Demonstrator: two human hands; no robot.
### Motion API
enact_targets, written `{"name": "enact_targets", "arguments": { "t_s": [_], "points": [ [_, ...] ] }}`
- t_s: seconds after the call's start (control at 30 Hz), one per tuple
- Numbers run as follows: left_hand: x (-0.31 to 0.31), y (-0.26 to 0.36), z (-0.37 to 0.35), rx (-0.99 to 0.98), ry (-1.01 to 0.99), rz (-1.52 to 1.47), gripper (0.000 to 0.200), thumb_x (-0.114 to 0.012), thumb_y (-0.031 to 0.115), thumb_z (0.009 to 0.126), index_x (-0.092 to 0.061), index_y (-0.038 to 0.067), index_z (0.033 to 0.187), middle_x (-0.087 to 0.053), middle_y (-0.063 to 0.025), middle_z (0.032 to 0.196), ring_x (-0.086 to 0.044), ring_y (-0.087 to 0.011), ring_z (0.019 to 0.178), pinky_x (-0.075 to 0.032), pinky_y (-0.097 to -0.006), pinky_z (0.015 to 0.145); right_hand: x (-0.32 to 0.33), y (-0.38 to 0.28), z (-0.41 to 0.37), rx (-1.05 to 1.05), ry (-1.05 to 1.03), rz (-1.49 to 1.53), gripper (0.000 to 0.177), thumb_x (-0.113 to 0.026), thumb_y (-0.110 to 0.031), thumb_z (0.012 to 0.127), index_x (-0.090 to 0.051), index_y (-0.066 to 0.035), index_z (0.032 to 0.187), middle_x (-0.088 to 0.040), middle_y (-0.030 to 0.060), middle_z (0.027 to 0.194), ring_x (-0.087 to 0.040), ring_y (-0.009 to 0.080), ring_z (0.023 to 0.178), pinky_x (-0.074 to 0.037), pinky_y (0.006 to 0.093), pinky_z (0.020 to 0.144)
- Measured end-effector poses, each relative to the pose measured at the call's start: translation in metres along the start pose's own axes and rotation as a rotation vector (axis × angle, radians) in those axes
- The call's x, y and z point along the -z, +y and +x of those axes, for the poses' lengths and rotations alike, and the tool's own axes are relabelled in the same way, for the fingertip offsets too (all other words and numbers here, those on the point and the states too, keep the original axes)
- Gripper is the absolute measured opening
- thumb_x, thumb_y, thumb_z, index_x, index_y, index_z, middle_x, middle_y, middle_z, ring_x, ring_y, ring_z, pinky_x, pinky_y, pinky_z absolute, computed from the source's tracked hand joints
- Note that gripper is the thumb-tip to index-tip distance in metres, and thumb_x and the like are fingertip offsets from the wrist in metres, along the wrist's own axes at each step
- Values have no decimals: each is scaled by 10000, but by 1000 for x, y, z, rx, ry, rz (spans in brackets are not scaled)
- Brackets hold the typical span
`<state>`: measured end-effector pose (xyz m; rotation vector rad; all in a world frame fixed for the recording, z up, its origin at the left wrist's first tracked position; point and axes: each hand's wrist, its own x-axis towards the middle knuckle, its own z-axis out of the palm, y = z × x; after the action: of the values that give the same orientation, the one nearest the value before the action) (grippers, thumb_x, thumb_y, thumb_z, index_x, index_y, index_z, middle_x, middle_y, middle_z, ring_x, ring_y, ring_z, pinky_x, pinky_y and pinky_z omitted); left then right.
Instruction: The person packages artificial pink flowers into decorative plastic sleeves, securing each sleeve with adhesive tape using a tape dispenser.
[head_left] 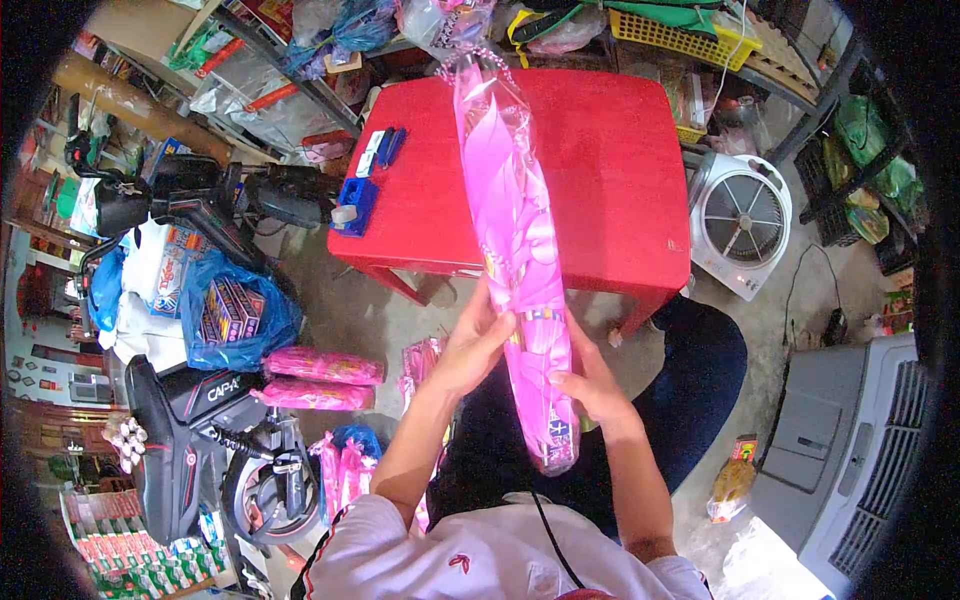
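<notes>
A long pink package (515,220) in clear plastic wrap is held in front of me, its bunched top reaching over the red table (620,160). My left hand (472,345) is closed around its left side near the middle. Lower down, on the right side, my right hand (597,385) grips it with the thumb lying on top. Some fingers of both hands are hidden behind the package. On the table's left edge is a blue tape dispenser (355,205), with small blue and white items (378,150) beyond it.
Pink wrapped packs (325,380) lie on the floor at left, beside an electric bike (190,440) and a blue bag (240,310). To the right stand a box fan (742,225) and a large grey appliance (850,450). Loaded shelves with a yellow basket (685,40) line the back.
</notes>
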<state>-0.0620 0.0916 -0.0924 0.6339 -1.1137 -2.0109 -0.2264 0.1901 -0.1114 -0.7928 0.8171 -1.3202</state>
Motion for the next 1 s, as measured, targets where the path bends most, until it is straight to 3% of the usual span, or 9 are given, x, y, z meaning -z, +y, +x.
{"name": "enact_targets", "arguments": {
  "t_s": [0.07, 0.27, 0.57, 0.87, 0.97, 1.0],
  "points": [
    [3, -7, 4, -44, 17, 110, 769, -693, 115, 957, -251, 42, 1582, -469, -111, 1503, -456, -203, 1370, -360, -400, 1152, 5, 8, -1, -12, 8, -5, 1111, -792, -326, 776, -142, -16, 1622, -275, 143, 1641, -268, 221, 1504, -195, 366, 1230],
    [1, -10, 8, -23, 71, -7, 871, -778, 94, 887, -253, 37, 1580, -552, -121, 1422, -546, -211, 1285, -425, -382, 1103, 4, 2, -1, -24, 32, -43, 1062, -775, -152, 788, -134, -26, 1625, -272, 132, 1648, -255, 222, 1511, -190, 367, 1233],
    [16, -16, 9, 105, 87, -21, 707, -817, 90, 847, -460, 2, 1450, -636, -88, 1285, -606, -190, 1183, -475, -362, 1038, 1, -4, 0, -22, 18, -92, 1044, -723, -54, 790, -103, -33, 1630, -265, 139, 1650, -277, 195, 1495, -206, 347, 1220],
    [9, -16, 13, 150, 188, 89, 651, -821, 58, 824, -508, -9, 1390, -649, -95, 1242, -618, -172, 1133, -496, -361, 1015, 3, 7, 2, 32, 33, -185, 1015, -750, -77, 832, -117, -10, 1622, -291, 145, 1634, -296, 222, 1487, -221, 376, 1222],
    [8, -17, 13, 100, 192, 114, 636, -815, 46, 825, -513, -7, 1383, -647, -94, 1239, -620, -176, 1131, -495, -361, 1017, -3, -3, 9, -73, 139, 79, 936, -749, -92, 852, -199, 11, 1602, -361, 149, 1593, -347, 224, 1459, -251, 377, 1211],
    [8, -18, 12, 102, 201, 113, 635, -813, 42, 825, -512, -5, 1382, -646, -93, 1239, -620, -175, 1130, -494, -361, 1018, -4, -1, 10, -49, 155, 14, 908, -745, -94, 856, -225, 15, 1592, -384, 150, 1575, -365, 223, 1446, -261, 376, 1206]
  ]
}}
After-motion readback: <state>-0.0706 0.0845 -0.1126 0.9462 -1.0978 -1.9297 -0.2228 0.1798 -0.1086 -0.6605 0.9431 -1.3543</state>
